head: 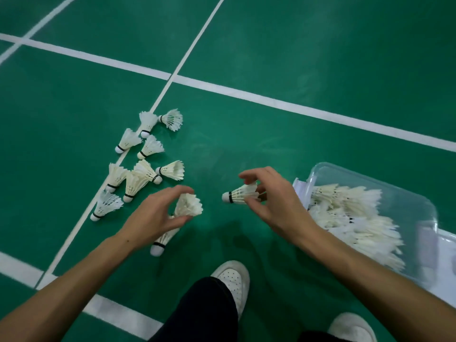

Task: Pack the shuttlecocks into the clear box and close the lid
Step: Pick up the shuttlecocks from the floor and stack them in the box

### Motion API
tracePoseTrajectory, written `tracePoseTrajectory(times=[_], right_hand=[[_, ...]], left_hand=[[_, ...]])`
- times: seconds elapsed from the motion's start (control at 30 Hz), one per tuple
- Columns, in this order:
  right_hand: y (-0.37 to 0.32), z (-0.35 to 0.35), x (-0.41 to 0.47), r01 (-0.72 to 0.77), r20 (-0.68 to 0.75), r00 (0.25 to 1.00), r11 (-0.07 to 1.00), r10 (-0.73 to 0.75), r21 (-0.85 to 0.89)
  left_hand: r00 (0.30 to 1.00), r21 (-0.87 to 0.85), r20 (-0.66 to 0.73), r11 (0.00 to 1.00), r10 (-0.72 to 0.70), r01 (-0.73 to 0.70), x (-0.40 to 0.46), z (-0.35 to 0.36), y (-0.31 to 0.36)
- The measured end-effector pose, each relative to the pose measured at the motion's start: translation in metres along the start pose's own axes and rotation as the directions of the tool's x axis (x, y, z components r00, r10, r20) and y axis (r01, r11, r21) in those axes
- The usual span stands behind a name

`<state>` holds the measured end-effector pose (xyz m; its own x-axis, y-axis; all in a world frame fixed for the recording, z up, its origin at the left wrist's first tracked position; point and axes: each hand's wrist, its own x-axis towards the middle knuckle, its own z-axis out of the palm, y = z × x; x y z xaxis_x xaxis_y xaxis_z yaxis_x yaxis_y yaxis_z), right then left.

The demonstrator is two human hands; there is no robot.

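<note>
Left hand pinching a shuttlecock by its feathers, cork down; right hand gripping another shuttlecock — cork leftward — just beside the open clear box, already piled with shuttlecocks.

Even, soft overhead light; faint shadows on the green floor; wide-angle bending at edges; slight blur.

This is an indoor badminton court: a green sports floor crossed by painted white boundary lines, with feather shuttlecocks scattered on it beside white court shoes.
</note>
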<state>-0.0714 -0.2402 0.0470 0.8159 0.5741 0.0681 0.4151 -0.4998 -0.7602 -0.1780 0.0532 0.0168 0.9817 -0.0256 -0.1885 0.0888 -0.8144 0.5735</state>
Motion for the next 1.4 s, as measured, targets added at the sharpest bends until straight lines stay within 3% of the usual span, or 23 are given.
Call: tracePoseTrajectory(times=[0.3, 0.4, 0.67, 0.8, 0.97, 1.23, 1.4], right_hand=[[0.043, -0.116, -0.061, -0.117, -0.284, 0.949, 0.989, 0.139, 0.094], [0.066, -0.143, -0.082, -0.176, -0.357, 0.911, 0.978, 0.206, 0.117], [0.115, -0.187, -0.131, -0.302, -0.482, 0.798, 0.932, 0.363, 0.202], [0.136, -0.197, -0.150, -0.357, -0.505, 0.761, 0.913, 0.407, 0.198], [0.148, -0.198, -0.162, -0.385, -0.502, 0.772, 0.915, 0.389, 0.117], [0.154, -0.167, -0.135, -0.404, -0.438, 0.822, 0.915, 0.365, 0.004], [0.163, -0.150, -0.113, -0.440, -0.390, 0.814, 0.895, 0.431, 0.071]], left_hand=[[0.978, -0.144, -0.077, 0.969, 0.192, -0.202, 0.085, 0.031, 0.164], [0.950, -0.069, 0.013, 0.948, 0.312, -0.311, 0.104, 0.046, 0.208], [0.905, 0.019, 0.197, 0.921, 0.377, -0.388, 0.138, 0.096, 0.268], [0.874, 0.044, 0.281, 0.904, 0.397, -0.425, 0.151, 0.121, 0.280], [0.841, 0.033, 0.324, 0.883, 0.434, -0.469, 0.164, 0.139, 0.294], [0.849, 0.038, 0.318, 0.889, 0.422, -0.456, 0.168, 0.146, 0.293], [0.861, 0.071, 0.311, 0.894, 0.402, -0.443, 0.167, 0.149, 0.286]])
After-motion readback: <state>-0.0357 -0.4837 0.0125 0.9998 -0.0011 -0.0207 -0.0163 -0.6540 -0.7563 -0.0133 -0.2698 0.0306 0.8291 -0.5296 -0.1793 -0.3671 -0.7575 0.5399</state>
